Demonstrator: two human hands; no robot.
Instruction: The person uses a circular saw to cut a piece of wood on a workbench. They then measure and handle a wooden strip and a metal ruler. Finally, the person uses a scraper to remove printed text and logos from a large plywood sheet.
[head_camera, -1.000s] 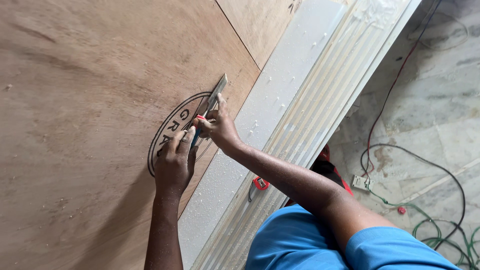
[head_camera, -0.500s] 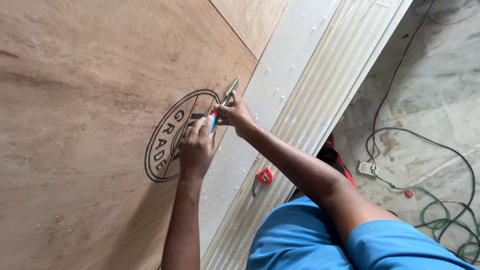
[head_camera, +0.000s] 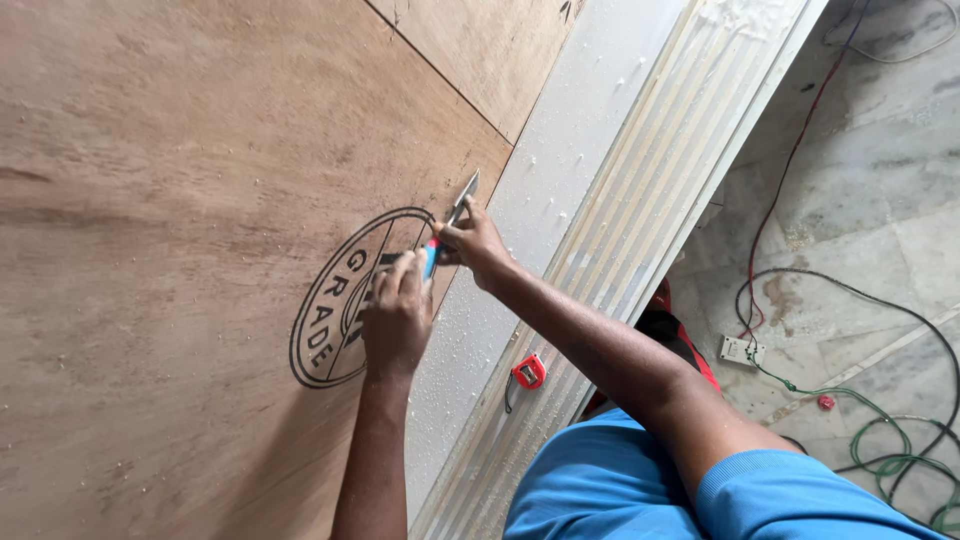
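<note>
A large plywood sheet (head_camera: 170, 200) with a round black stamp (head_camera: 335, 305) fills the left of the head view. My left hand (head_camera: 397, 315) rests on the stamp, fingers closed around the blue and red handle end of a utility knife (head_camera: 450, 225). My right hand (head_camera: 475, 245) grips the same knife further up, its metal blade tip pointing up along the plywood's right edge. A white board (head_camera: 590, 120) lies beside the plywood under the blade.
A pale ribbed panel (head_camera: 660, 200) runs diagonally right of the white board. A small red tape measure (head_camera: 529, 372) lies on it. Red, green and black cables (head_camera: 800, 300) and a white socket box (head_camera: 742, 350) lie on the stone floor at right.
Both hands and the knife have stayed together at the plywood edge near the stamp, shifting slightly along it. The blade looks narrower and more upright now. The camera has shifted a little.
</note>
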